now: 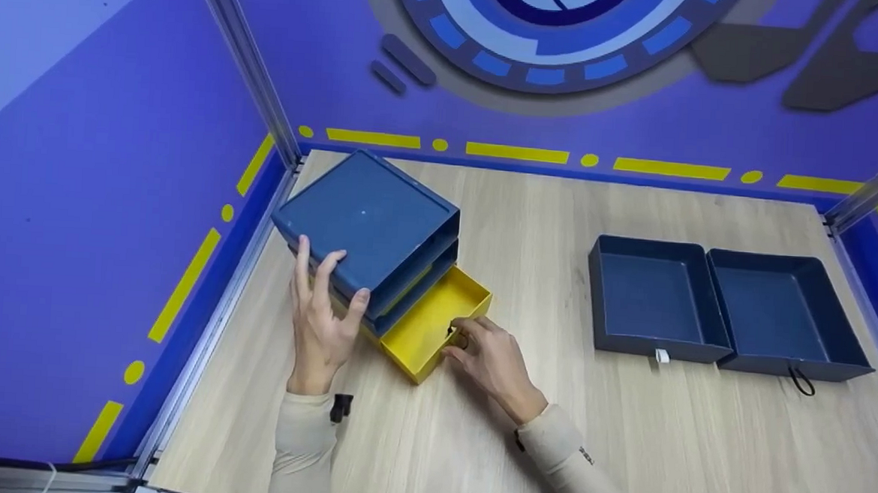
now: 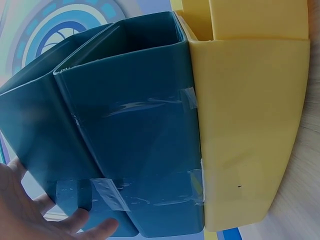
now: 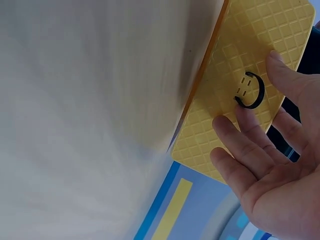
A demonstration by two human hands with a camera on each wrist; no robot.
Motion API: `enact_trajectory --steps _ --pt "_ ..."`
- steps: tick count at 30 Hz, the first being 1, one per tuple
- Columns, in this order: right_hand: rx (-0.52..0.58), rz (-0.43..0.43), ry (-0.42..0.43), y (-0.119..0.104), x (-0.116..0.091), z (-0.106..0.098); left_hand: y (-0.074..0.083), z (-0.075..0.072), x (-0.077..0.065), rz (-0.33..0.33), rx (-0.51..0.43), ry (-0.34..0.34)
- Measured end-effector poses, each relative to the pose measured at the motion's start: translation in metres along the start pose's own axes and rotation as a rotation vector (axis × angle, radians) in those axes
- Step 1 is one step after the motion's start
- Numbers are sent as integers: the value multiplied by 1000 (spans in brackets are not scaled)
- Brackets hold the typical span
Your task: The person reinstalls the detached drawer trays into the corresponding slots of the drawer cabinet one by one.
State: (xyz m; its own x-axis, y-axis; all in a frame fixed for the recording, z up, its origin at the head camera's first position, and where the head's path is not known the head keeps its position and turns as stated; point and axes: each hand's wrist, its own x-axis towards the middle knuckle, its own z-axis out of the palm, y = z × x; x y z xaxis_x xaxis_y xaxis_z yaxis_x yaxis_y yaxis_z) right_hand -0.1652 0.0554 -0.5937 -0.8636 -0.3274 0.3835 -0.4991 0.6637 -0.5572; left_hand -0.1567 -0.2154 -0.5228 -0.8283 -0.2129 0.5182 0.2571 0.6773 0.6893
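Observation:
In the head view a stacked drawer unit (image 1: 365,220) has two dark blue tiers over a yellow tier (image 2: 250,135). My left hand (image 1: 322,330) rests with spread fingers against the upper left edge of the blue casing. From the bottom tier a yellow drawer (image 1: 423,328) sticks partway out. My right hand (image 1: 497,362) holds its front wall, thumb on the outer face and one finger over the rim. A black loop handle (image 3: 260,92) on the ridged yellow front stands between the thumb and the other fingers, one fingertip close below it.
Two dark blue drawers stand side by side on the right of the wooden table (image 1: 530,236): one with a white tab (image 1: 662,356), the other with a black loop (image 1: 801,382). Purple panels (image 1: 151,149) wall in the left and back. Clear tape (image 2: 110,192) joins the blue tiers.

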Motion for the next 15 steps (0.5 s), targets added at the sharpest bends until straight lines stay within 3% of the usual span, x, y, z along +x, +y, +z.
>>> enact_trajectory --steps 15 --pt "-20 -9 7 -5 9 6 -1 1 0 7 -11 5"
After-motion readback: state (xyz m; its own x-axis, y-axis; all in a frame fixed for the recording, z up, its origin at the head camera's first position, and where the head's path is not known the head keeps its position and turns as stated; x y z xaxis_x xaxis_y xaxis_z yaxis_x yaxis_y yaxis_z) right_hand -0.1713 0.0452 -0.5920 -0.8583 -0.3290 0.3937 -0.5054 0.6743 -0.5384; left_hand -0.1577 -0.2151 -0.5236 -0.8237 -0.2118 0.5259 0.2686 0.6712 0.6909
